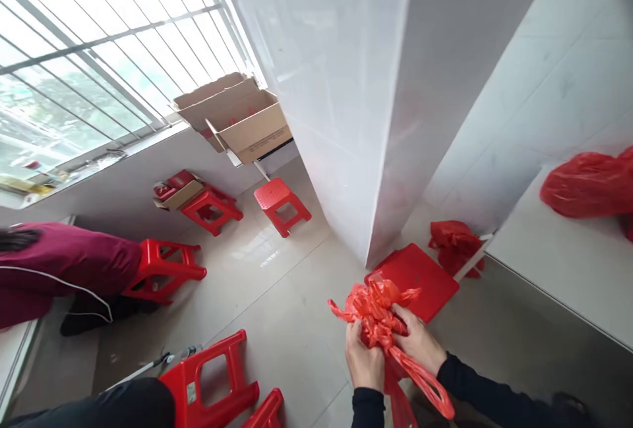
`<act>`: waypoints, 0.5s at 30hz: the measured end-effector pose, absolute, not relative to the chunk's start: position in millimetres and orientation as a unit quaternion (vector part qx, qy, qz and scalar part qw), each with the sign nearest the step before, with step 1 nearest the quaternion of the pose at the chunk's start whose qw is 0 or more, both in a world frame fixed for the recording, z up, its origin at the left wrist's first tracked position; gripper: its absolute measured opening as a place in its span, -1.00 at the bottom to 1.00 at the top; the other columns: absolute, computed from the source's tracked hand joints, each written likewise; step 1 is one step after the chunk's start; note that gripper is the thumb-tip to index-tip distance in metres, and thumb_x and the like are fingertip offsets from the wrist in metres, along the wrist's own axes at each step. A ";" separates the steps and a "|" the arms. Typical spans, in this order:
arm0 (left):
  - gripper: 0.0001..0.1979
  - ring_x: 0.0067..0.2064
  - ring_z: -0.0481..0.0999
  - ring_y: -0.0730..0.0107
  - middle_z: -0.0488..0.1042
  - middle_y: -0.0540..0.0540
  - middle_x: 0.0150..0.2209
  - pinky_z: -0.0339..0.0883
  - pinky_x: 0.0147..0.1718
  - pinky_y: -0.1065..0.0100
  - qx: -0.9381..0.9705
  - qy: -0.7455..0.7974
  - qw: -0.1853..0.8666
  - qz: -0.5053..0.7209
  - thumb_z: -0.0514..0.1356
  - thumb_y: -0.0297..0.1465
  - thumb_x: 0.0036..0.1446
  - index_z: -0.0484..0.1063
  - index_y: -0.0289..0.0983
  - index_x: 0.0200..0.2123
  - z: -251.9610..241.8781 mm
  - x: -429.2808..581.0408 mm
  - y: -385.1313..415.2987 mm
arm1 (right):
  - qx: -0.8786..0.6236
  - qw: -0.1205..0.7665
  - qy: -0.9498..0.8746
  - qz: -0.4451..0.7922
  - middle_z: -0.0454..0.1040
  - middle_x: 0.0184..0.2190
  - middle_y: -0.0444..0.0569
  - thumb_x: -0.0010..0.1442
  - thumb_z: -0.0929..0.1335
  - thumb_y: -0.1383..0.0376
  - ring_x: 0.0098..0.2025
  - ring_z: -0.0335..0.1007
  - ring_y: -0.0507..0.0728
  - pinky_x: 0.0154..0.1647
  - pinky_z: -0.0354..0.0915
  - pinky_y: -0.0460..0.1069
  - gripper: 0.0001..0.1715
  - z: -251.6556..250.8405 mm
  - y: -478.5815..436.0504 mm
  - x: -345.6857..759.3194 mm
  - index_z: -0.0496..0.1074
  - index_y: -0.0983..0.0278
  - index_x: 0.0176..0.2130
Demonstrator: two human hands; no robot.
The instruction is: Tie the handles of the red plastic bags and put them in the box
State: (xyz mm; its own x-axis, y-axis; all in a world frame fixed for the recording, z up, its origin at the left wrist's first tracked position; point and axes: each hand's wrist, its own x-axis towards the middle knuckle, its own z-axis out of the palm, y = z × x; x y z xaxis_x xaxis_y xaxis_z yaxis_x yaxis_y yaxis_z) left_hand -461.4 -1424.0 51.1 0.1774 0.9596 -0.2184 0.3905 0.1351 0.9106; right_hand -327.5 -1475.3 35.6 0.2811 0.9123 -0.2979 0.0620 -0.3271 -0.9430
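Red, crinkled film makes up the knotted bundle (pixel 378 316) that both hands grasp, on the near side of the scene, right of the middle. The left hand (pixel 364 357) grips it from the near left, fingers pressed into the folds; the right hand (pixel 419 342) pinches it from the right, thumb and fingers sunk among the twists. One long loop (pixel 420 378) hangs toward the near right, below the right hand. Whether this is a single bag or several, I cannot tell.

Judging by the hold, the step in hand is work on the knotted part, tying or loosening; which of the two is not clear. From here, the next move calls for fingertip control, one hand steadying the bunch while the other deals with a strand, since film this thin could stretch or tear.

Just beyond the bundle lies a flat red panel (pixel 413 279), perhaps a stool top, at the foot of the pillar (pixel 351 118). To its right, another red bag (pixel 452 243) lies on the floor, and farther right a filled-looking red sack (pixel 591 184) rests on the white table (pixel 548 270).
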 end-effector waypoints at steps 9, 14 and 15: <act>-0.74 -0.22 0.51 0.16 0.52 -0.13 -0.28 0.33 -0.18 0.27 0.507 0.618 0.508 0.321 0.15 -0.50 -0.15 0.54 -0.28 -0.32 32.4 -565.0 -1306.6 | -0.675 0.392 -0.397 0.483 0.54 -0.22 -0.03 0.07 0.38 0.25 -0.15 0.44 0.21 -0.06 0.31 0.06 -0.78 27.2 -1340.4 -424.7 0.43 0.22 -0.22; -0.71 -0.20 0.53 0.14 0.54 -0.15 -0.26 0.35 -0.16 0.25 0.525 0.606 0.537 0.263 0.14 -0.54 -0.18 0.53 -0.29 -0.32 13.7 -595.6 -1184.3 | -0.661 0.431 -0.335 0.515 0.57 -0.20 -0.02 0.04 0.38 0.22 -0.17 0.47 0.22 -0.10 0.35 0.04 -0.75 8.4 -1226.7 -457.1 0.46 0.19 -0.21; -0.71 -0.20 0.53 0.14 0.54 -0.15 -0.27 0.35 -0.15 0.25 0.528 0.603 0.541 0.253 0.14 -0.54 -0.18 0.53 -0.28 -0.32 12.8 -599.0 -1155.8 | -0.665 0.438 -0.322 0.511 0.58 -0.20 -0.02 0.03 0.38 0.23 -0.16 0.48 0.23 -0.10 0.35 0.04 -0.74 5.8 -1200.9 -461.2 0.47 0.19 -0.21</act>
